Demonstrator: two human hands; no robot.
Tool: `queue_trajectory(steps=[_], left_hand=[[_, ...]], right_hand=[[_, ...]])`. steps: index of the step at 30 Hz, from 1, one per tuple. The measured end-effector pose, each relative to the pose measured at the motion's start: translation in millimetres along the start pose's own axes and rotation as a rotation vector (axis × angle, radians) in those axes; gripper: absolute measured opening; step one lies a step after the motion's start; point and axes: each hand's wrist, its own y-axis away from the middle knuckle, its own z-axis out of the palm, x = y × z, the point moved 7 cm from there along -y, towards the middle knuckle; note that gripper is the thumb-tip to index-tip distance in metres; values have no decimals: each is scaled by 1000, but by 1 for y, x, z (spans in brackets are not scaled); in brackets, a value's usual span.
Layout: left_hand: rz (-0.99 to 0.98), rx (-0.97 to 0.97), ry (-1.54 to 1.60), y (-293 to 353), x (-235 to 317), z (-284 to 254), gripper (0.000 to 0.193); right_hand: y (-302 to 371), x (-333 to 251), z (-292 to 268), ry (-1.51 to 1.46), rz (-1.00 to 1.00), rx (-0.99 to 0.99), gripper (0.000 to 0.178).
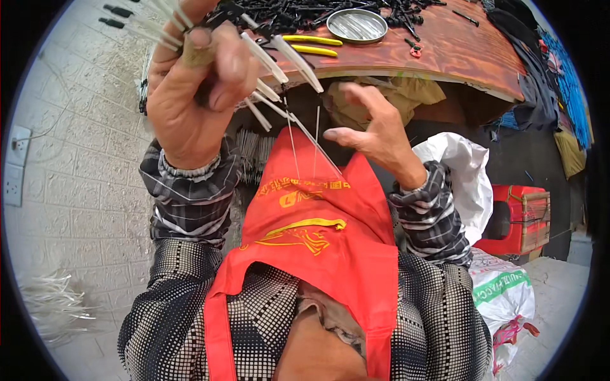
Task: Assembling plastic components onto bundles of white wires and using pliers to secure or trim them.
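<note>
My left hand [190, 101] is raised at the upper left, its fingers closed around several slim white plastic sleeves [297, 65] with black ends. The sleeves stick out on both sides of the hand, and a brownish wrap covers one fingertip. Below them, thin pale rods [294, 149] slant down in front of the red apron [305, 216]; whether they join the sleeves I cannot tell. To the right, my right hand [378, 130] is open, thumb and fingers apart, with nothing visible between them. The nearest rod stands just left of its thumb.
Ahead is a reddish wooden table [445, 54] with a heap of black parts [292, 11], yellow-handled pliers [311, 44] and a round tin [357, 26] of clear strips. White sacks [460, 165] and a red stool [518, 216] stand at right; a pale wall [89, 159] is at left.
</note>
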Motion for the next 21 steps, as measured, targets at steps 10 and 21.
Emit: queue_trajectory(steps=[10, 21], left_hand=[[-66, -190, 16, -9, 9, 4, 33], [-171, -80, 37, 71, -48, -13, 14]], right_hand=[[-59, 54, 92, -563, 266, -298, 21], [-74, 118, 77, 828, 12, -257, 37]])
